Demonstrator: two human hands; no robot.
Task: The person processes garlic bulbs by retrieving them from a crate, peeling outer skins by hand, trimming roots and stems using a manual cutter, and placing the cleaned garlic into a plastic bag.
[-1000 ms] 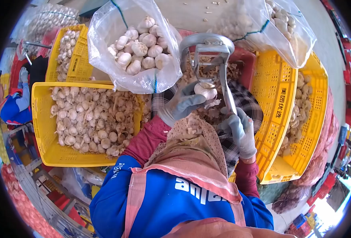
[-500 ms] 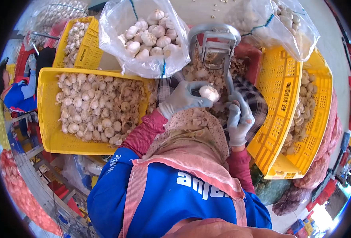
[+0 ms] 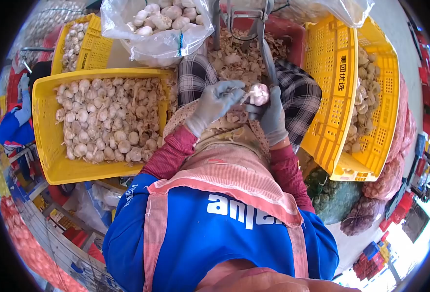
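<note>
A white garlic bulb (image 3: 259, 94) with a purplish tint is held in my right hand (image 3: 272, 117), its gloved thumb along the bulb's right side and the fingers underneath. My left hand (image 3: 214, 104), also gloved, is closed in a pinch at the bulb's left side, on what looks like loose garlic skin (image 3: 244, 99). Below both hands, the apron (image 3: 224, 158) over my lap carries bits of skin. Just beyond them stands a grey metal frame with a long lever (image 3: 268, 61), over a red tub (image 3: 293, 36) of dry peelings.
To the left, a yellow crate (image 3: 47, 160) holds many garlic bulbs. A clear plastic bag (image 3: 161, 51) of cleaner bulbs stands at the front. On the right are tilted yellow crates (image 3: 329, 92) with more garlic and stacked net sacks (image 3: 390, 177). Another person (image 3: 18, 124) sits at far left.
The bulb has passed from my left hand to my right hand. My left fingers now pinch at its side. The view has tilted, so the crates and bag sit higher in the picture.
</note>
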